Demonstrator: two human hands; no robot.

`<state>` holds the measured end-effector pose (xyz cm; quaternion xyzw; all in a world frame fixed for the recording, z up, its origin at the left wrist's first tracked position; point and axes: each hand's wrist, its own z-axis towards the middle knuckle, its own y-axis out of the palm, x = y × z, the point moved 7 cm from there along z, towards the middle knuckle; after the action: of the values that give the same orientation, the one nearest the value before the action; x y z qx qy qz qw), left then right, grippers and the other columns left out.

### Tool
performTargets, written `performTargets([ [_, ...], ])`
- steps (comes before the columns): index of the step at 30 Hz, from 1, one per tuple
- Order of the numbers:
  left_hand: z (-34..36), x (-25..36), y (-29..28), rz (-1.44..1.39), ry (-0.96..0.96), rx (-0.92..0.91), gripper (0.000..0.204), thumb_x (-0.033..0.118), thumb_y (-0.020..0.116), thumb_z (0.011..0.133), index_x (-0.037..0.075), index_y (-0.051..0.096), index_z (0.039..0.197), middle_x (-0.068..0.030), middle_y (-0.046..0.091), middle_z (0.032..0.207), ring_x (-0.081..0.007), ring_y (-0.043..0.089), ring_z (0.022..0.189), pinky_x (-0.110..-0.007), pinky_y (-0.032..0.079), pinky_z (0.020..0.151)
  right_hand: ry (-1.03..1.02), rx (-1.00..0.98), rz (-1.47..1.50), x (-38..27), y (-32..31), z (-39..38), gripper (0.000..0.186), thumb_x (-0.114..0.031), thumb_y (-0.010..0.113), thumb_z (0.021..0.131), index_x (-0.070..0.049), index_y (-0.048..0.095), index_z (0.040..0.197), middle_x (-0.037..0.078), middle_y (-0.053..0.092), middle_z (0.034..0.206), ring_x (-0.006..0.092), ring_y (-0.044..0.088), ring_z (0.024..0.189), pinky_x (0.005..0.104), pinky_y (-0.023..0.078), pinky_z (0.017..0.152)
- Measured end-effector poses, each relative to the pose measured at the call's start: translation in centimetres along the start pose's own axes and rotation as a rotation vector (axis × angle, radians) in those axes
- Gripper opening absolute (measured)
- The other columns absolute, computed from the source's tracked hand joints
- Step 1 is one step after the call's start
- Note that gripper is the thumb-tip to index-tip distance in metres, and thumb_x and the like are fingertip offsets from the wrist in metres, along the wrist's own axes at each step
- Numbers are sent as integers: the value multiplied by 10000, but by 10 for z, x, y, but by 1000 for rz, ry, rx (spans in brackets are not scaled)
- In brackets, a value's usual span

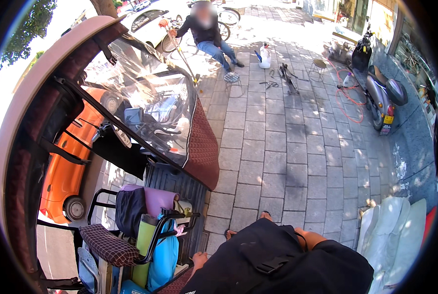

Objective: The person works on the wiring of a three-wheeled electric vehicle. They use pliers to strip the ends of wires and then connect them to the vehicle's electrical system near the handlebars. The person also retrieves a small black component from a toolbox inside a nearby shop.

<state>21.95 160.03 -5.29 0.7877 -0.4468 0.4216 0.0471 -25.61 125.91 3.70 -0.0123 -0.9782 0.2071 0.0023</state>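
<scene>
Covered vehicle beside a paved walkway, seen from above, with a person standing along its pavement-side edge. Principal hazard (judged): toppling of the tightly packed load. A bright blue bag [163,262] stands toward the near end of the ribbed floor [187,193], close to that edge, with a tall green cylinder [145,234] just beside it. A pull on the bag could tip the cylinder or drag it along, since the two stand close together. A black armrest [172,214] crosses above the bag and could catch its fabric or trap knuckles. The purple roll [156,199], the dark bag [129,210] and the checked cushion [110,245] crowd the same space, so a disturbance might pass from one to another. Anything falling over the pavement-side edge could strike the lightly shod feet [265,214].

Hands: the left hand [199,258] lies near the floor's near, pavement-side corner, to the right of the blue bag and apart from it. Its fingers appear bent, but their spread, and whether they grip or touch anything, cannot be told. The right hand is not visible; bare skin shows beside the black clothing [258,257], without discernible fingers, so its state cannot be given.
</scene>
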Motion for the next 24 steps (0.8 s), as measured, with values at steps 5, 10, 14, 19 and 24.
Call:
performTargets([
  [5,20,-30,-12,-147,-40,18,290,139,759,855,13,567,678,-117,563,580,-242,587,553,-433,455,564,-19,0,14,-5,0,0,373,-350,670,903,-63,774,1118,171,762,1203,366,702,1191,465,560,967],
  [10,-25,37,-3,312,-20,76,262,130,738,849,2,575,689,-130,563,590,-250,607,596,-446,459,605,-2,20,15,2,-9,-1,374,-351,669,903,-61,773,1115,171,762,1200,366,702,1190,464,559,967],
  [14,-14,18,-12,455,67,148,217,77,730,850,20,585,697,-76,578,616,-195,603,607,-434,445,578,-15,42,-4,-6,-18,3,375,-352,668,904,-58,772,1112,171,763,1197,366,702,1189,464,559,967],
  [19,13,-39,-19,204,-227,261,524,185,788,835,-37,669,1294,-269,738,1126,-364,724,1071,-432,562,913,-40,108,35,-26,-15,0,377,-354,667,904,-56,772,1109,172,763,1194,366,702,1188,463,559,966],
  [24,-5,-21,-7,171,-272,318,589,267,783,797,-10,674,1305,-286,701,1280,-417,668,1232,-439,521,1053,-71,140,38,-42,-3,1,378,-355,665,904,-53,771,1106,172,764,1191,366,702,1187,462,558,966],
])
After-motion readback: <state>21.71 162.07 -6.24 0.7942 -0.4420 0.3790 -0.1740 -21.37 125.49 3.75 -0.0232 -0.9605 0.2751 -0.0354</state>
